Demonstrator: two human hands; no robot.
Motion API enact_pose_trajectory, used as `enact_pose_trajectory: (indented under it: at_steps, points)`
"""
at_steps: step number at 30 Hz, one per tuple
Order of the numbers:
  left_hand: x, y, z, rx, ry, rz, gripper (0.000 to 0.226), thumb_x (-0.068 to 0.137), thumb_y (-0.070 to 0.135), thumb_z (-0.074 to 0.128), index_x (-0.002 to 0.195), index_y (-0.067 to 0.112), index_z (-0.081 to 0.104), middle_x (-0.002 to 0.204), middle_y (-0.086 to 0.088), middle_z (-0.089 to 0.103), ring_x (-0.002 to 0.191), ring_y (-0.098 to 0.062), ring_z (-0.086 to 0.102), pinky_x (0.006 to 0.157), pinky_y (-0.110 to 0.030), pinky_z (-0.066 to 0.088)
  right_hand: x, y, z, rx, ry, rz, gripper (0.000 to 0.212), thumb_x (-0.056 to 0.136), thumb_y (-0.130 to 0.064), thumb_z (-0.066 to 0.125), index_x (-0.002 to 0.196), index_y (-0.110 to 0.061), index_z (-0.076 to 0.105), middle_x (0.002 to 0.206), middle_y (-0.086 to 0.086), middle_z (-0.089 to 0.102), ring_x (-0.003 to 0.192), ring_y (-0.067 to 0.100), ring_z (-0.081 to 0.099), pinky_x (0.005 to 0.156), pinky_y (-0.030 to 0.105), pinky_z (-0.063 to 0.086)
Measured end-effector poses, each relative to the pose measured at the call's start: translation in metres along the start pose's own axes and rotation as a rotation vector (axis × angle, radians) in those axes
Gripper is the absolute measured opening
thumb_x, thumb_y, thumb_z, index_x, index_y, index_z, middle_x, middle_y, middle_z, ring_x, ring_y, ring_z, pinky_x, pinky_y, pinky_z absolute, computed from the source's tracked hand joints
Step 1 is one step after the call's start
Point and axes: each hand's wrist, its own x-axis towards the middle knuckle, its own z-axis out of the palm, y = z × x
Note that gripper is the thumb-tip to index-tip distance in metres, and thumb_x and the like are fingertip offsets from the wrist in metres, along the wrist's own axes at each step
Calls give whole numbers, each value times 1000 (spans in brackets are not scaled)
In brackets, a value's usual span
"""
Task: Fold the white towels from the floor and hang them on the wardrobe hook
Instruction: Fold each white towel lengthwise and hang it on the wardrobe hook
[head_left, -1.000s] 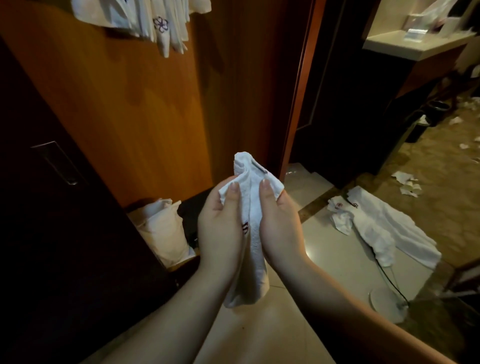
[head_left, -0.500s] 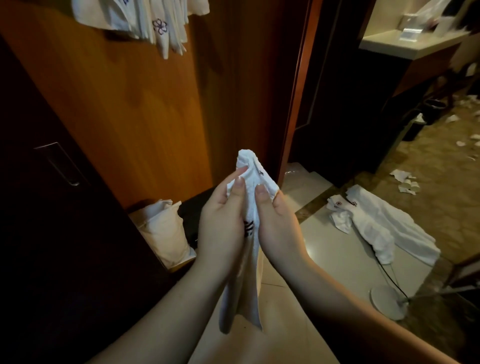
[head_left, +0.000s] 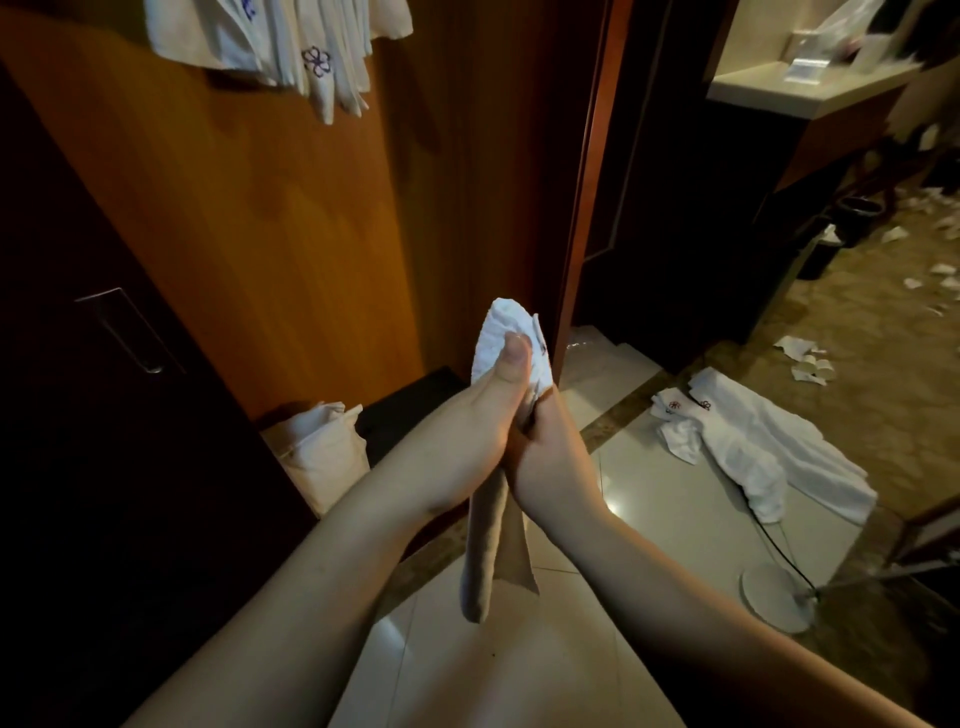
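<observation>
Before the wardrobe door (head_left: 291, 249), both hands meet, forearms angled inward. Left hand (head_left: 467, 421) and right hand (head_left: 545, 452) clench one white towel (head_left: 506, 338), thumb on top.

**No readable text, only emblems**

No words or numbers are legible. A purple flower emblem marks the hanging towels (head_left: 291, 47) at far left. Small red emblems, too small to read, sit on the floor towels (head_left: 753, 447) at right.

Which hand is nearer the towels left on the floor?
Right. The right hand grips the held towel on the side toward the floor towels; the left hand grips it on the far side, toward the wardrobe.
</observation>
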Motion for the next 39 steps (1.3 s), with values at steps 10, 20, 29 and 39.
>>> enact_pose_trajectory:
  at_steps: [10,20,29,39]
  points:
    - [22,-23,-26,-45,481,192,41,90,54,63,127,41,52,117,32,57,107,9,55,74,-10,48,25,-20,-35,-8,10,-23,10,102,-42,54,107,-48,59,90,-31,67,77,-7,66,57,7,46]
    - [45,-29,-35,-435,-78,59,38,75,25,80,112,17,74,120,-7,74,110,-23,71,80,-28,59,73,-71,-83,476,-185,22,17,94,-18,63,109,-18,69,102,7,77,98,25,75,79,34,60]
    - [46,12,-39,-566,-105,82,19,81,23,75,97,14,81,105,-9,77,98,-26,75,71,-34,61,92,-28,-100,833,-405,390,82,79,-73,59,139,-16,61,142,13,60,131,34,57,114,54,37]
    - [61,40,-74,-444,-12,40,48,80,40,73,117,10,69,108,-7,77,100,-24,74,68,-30,61,63,20,-71,485,-530,291,85,57,-56,93,128,-19,63,129,2,70,122,21,65,99,32,52]
